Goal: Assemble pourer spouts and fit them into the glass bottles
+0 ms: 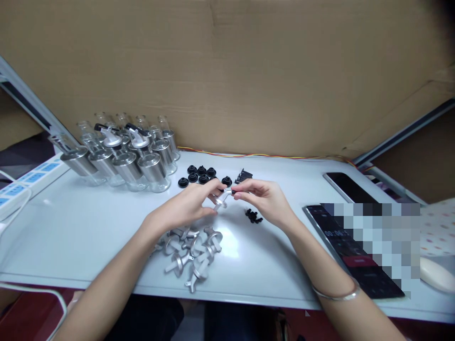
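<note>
The left hand (188,206) pinches a silver pourer spout (221,202) above the middle of the white table (88,227), and the right hand (265,199) closes its fingertips on a small black piece at the spout's tip. Near them lies a heap of silver spouts (192,248); just right, small black bits (253,216). Farther off sit black rubber rings (201,175), and far left, glass bottles (124,158).
</note>
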### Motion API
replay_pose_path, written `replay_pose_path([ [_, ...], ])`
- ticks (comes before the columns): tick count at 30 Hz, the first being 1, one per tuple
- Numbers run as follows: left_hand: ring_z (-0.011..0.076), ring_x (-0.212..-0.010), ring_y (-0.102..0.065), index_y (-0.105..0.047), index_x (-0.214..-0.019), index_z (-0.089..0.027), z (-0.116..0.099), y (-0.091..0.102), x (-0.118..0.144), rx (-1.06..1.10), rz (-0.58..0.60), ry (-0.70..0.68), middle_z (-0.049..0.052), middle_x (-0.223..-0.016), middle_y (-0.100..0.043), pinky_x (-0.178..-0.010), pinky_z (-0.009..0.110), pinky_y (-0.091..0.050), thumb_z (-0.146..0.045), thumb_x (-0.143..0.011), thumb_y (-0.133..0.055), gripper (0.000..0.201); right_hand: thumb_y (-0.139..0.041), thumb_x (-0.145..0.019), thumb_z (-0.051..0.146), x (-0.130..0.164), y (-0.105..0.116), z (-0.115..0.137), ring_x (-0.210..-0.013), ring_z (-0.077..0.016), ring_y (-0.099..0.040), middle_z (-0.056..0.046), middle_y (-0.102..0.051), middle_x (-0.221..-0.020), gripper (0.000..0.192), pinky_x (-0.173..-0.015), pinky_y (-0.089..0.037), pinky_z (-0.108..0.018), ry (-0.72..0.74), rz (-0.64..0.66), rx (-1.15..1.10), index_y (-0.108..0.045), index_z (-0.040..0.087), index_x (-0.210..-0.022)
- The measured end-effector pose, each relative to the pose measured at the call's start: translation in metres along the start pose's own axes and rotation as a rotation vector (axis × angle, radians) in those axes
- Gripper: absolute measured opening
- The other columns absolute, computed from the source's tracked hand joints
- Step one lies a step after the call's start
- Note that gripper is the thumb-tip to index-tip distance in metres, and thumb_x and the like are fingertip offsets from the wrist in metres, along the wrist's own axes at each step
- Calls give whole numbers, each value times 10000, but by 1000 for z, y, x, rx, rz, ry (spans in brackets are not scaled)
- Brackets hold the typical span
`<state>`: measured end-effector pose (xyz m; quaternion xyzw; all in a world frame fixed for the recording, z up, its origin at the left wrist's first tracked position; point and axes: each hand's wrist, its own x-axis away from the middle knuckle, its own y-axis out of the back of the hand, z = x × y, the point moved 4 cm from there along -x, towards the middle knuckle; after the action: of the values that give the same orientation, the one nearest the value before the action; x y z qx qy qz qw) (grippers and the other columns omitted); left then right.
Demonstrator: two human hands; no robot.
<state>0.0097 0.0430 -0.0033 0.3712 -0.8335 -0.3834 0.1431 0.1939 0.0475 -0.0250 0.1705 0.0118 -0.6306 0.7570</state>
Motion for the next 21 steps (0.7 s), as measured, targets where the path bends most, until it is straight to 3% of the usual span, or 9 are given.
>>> replay_pose_path([
  [21, 221, -1047, -659, -544, -1181, -221, -3, -1, 0, -34, -34, -25, 56, -1115, -705, -894, 344, -510, -137, -776, -672, 433, -711, -734, 399, 1, 0, -4, -700, -202, -634, -40, -703, -710, 214, -698, -479, -349, -16, 23, 14, -706, 185, -748],
])
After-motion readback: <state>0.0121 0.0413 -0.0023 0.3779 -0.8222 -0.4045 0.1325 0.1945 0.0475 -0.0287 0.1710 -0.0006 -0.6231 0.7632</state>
